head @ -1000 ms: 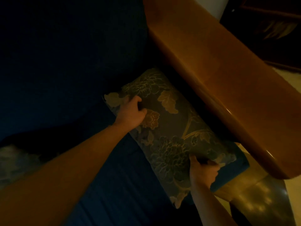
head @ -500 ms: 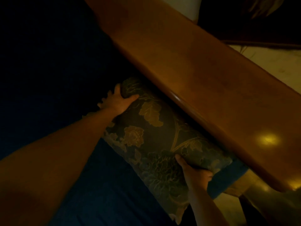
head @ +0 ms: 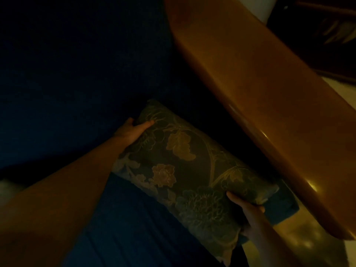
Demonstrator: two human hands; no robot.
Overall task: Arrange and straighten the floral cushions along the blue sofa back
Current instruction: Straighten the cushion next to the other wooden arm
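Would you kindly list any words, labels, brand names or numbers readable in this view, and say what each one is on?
None: no readable text anywhere in this dim view.
The floral cushion shows only woven flowers and leaves, no tag or label.
The wooden armrest and the blue sofa are plain.
The dark furniture at the top right is too dim to read.

- Cushion (head: 185,170): woven cloth, matt, with a raised floral pattern in dull gold and blue.
- Sofa (head: 77,83): dark blue cloth, matt, finely textured.
- Armrest (head: 260,93) on the right: polished wood, smooth and glossy, with bright glints along its edge.
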